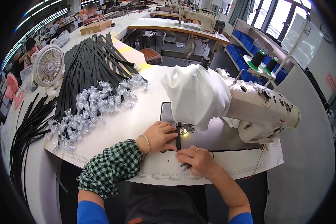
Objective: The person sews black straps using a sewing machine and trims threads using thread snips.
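Note:
A black strap lies under the needle area of a sewing machine, whose head is wrapped in white cloth. My left hand, with a bracelet and a checked sleeve cover, holds the strap from its left side, fingertips close to the lit presser foot. Around the strap's near end close the thumb and forefinger of my right hand. Dark pointed blades, apparently thread snips, stick out from under its curled fingers; the rest of them is hidden in the palm.
A large bundle of black straps with clear plastic-wrapped ends covers the left side. More straps hang off the table edge. A white fan, a cardboard box and thread cones stand around. Other people sit farther back.

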`<state>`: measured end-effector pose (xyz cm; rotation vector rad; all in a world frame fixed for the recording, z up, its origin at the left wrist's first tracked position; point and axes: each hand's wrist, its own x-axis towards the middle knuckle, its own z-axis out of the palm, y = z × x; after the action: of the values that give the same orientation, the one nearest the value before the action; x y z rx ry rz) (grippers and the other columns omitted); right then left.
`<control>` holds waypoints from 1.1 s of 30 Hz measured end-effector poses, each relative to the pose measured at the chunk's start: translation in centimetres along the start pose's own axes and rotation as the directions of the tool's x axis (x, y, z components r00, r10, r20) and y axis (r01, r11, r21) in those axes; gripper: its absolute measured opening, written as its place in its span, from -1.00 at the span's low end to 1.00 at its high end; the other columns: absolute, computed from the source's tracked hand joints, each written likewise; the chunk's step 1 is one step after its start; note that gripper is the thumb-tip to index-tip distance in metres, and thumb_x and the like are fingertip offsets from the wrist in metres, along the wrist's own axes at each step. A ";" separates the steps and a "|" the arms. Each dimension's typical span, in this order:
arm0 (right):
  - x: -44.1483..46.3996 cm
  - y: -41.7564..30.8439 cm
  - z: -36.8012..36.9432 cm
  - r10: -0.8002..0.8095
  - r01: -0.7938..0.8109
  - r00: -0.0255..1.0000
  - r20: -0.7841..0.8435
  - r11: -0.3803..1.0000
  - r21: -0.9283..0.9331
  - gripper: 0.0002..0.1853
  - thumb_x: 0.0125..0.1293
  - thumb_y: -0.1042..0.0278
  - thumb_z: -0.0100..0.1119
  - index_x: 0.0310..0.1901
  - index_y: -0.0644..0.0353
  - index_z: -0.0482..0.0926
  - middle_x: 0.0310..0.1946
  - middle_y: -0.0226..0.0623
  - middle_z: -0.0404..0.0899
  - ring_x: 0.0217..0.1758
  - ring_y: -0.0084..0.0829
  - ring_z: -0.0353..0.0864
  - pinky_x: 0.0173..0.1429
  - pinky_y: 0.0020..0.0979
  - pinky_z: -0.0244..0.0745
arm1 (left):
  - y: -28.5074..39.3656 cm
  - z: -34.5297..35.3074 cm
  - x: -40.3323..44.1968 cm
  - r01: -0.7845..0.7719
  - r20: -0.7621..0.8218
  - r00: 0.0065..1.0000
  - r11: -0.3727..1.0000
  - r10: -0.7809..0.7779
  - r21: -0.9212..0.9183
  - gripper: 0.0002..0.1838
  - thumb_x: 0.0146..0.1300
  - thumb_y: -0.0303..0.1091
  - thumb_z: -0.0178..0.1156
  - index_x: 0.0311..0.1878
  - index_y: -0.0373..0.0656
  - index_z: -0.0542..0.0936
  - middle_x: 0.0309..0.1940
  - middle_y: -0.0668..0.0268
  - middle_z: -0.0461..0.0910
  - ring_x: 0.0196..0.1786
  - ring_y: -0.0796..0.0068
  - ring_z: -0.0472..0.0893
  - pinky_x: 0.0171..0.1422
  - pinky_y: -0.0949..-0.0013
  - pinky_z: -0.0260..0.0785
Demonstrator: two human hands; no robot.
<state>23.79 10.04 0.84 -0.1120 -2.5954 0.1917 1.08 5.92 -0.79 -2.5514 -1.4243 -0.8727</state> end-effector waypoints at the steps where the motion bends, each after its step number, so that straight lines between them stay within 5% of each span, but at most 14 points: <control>1: 0.0 0.1 0.1 -0.001 0.001 1.000 0.001 1.000 -0.001 -0.77 -0.04 0.40 0.26 -0.27 0.06 0.57 -0.29 -0.54 0.55 -0.39 -0.52 0.50 -0.37 -0.51 0.49 | 0.0 0.0 0.0 -0.004 -0.003 1.000 1.000 0.004 0.000 -0.49 -0.08 -0.01 0.38 -0.10 -0.16 0.63 -0.03 0.24 0.54 0.05 0.26 0.49 0.12 0.24 0.34; 10: 0.5 -0.2 -0.1 0.149 -0.149 0.989 -0.016 0.979 -0.137 -0.69 -0.03 0.40 0.28 -0.17 0.14 0.58 -0.13 -0.44 0.55 -0.29 -0.43 0.50 -0.22 -0.45 0.50 | 0.0 0.6 0.2 -0.068 -0.067 0.995 0.998 0.067 -0.014 -0.81 0.04 -0.40 0.31 -0.26 -0.22 0.66 -0.24 0.29 0.62 -0.11 0.32 0.56 -0.08 0.35 0.47; 19: -0.8 -0.2 -4.3 0.162 -0.162 0.987 -0.020 0.986 -0.045 -0.48 -0.24 0.67 0.09 -0.09 0.19 0.58 -0.14 -0.34 0.57 -0.25 -0.32 0.57 -0.17 -0.39 0.54 | -0.7 1.1 0.8 0.014 -0.091 0.996 1.000 -0.014 0.004 -0.86 0.05 -0.40 0.30 -0.31 -0.21 0.67 -0.30 0.34 0.63 -0.16 0.37 0.56 -0.09 0.38 0.47; 23: -2.1 0.1 -4.7 0.258 -0.255 0.960 -0.109 0.966 0.041 -0.46 -0.26 0.74 0.05 -0.09 0.25 0.59 -0.21 -0.23 0.61 -0.38 -0.33 0.56 -0.23 -0.38 0.53 | -1.2 1.1 1.0 0.064 -0.111 0.991 0.994 -0.074 -0.085 -0.88 0.04 -0.41 0.30 -0.33 -0.19 0.67 -0.31 0.35 0.63 -0.16 0.37 0.56 -0.05 0.34 0.45; 25: -2.5 0.1 -4.5 0.280 -0.279 0.951 -0.133 0.960 0.029 -0.45 -0.26 0.74 0.06 -0.08 0.24 0.60 -0.24 -0.23 0.61 -0.41 -0.34 0.56 -0.26 -0.40 0.53 | -1.6 0.7 1.5 0.228 -0.052 0.972 0.974 -0.228 -0.001 -0.85 0.05 -0.46 0.24 -0.27 -0.17 0.65 -0.25 0.30 0.62 -0.14 0.30 0.56 -0.01 0.30 0.44; 30: -3.3 -0.3 -3.9 0.290 -0.294 0.950 -0.118 0.956 -0.020 -0.46 -0.25 0.71 0.09 -0.07 0.23 0.59 -0.23 -0.25 0.62 -0.33 -0.32 0.62 -0.29 -0.39 0.51 | -6.0 3.0 3.4 0.107 -0.117 0.989 0.990 -0.096 0.094 -0.71 0.08 -0.42 0.18 -0.07 -0.08 0.58 -0.03 0.32 0.54 0.08 0.28 0.46 0.11 0.26 0.34; 32: -3.7 -0.4 -4.1 0.291 -0.299 0.937 -0.195 0.954 -0.013 -0.50 -0.18 0.71 0.11 -0.07 0.23 0.59 -0.26 -0.23 0.61 -0.37 -0.31 0.61 -0.30 -0.40 0.50 | -6.6 2.5 4.2 0.161 0.132 0.981 0.979 -0.144 -0.127 -0.71 0.13 -0.40 0.16 -0.04 -0.03 0.58 0.00 0.33 0.52 0.13 0.26 0.43 0.20 0.21 0.26; 33: -3.9 -0.2 -4.3 0.288 -0.301 0.918 -0.273 0.954 -0.008 -0.55 -0.10 0.71 0.14 -0.07 0.23 0.59 -0.29 -0.20 0.61 -0.41 -0.31 0.60 -0.32 -0.41 0.49 | -6.6 2.3 4.3 0.158 0.131 0.981 0.979 -0.141 -0.128 -0.71 0.13 -0.40 0.16 -0.04 -0.03 0.58 0.00 0.33 0.52 0.13 0.26 0.43 0.20 0.21 0.26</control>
<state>29.35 9.83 2.59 -0.5141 -2.3005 0.2042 -1.52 13.64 -1.69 -2.6677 -1.6661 -0.8795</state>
